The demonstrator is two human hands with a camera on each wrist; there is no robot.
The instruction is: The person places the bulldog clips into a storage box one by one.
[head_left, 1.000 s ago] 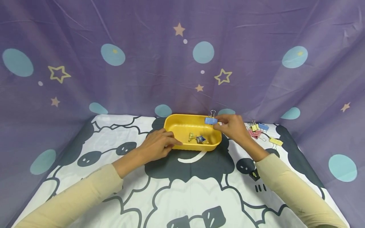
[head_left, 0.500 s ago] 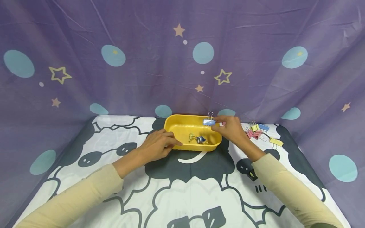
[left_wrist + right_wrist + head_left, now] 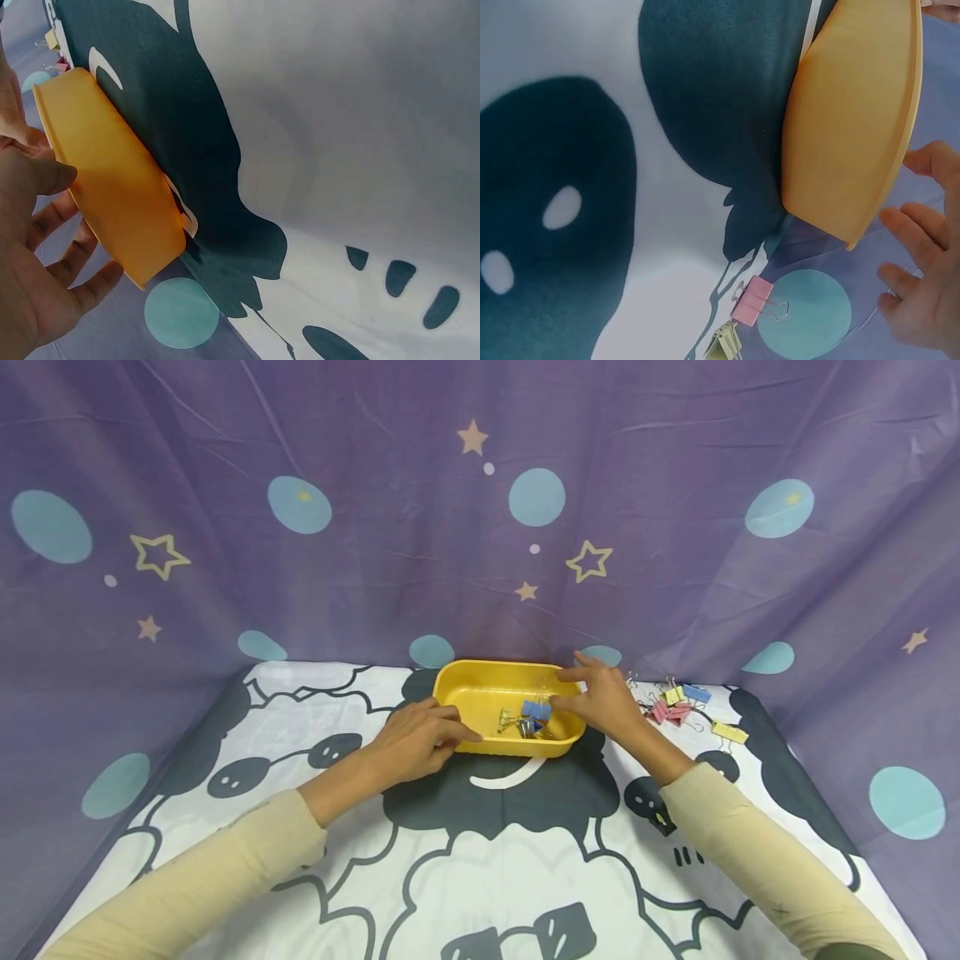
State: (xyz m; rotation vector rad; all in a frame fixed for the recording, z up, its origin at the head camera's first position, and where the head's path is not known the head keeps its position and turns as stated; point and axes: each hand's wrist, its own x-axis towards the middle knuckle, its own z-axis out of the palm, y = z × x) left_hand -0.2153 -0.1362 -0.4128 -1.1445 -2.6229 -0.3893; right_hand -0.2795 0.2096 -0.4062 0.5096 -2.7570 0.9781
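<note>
A yellow tray [image 3: 480, 746] stands at the back middle, with several binder clips inside. My left hand [image 3: 422, 739] holds its near left rim; in the left wrist view the thumb lies against the outer wall and the fingers reach over the edge. My right hand [image 3: 603, 700] hovers over the tray's right end with thumb and fingers apart, nothing between them. Just below and left of its fingertips, a blue binder clip [image 3: 536, 710] shows inside the tray, its wire handles blurred. Beside it are a yellow-green clip [image 3: 506, 719] and a dark blue clip [image 3: 528, 727].
Right of the tray lies a pile of binder clips, among them pink ones [image 3: 670, 713], a yellow one [image 3: 673, 695] and a blue one [image 3: 697, 693]. Another yellow clip [image 3: 729, 732] lies slightly apart. A purple curtain [image 3: 390, 568] hangs right behind the tray.
My right hand has let go of the blue binder clip, which has dropped from rim height into the tray. Its fingers have spread. The left hand has stayed on the rim.
</note>
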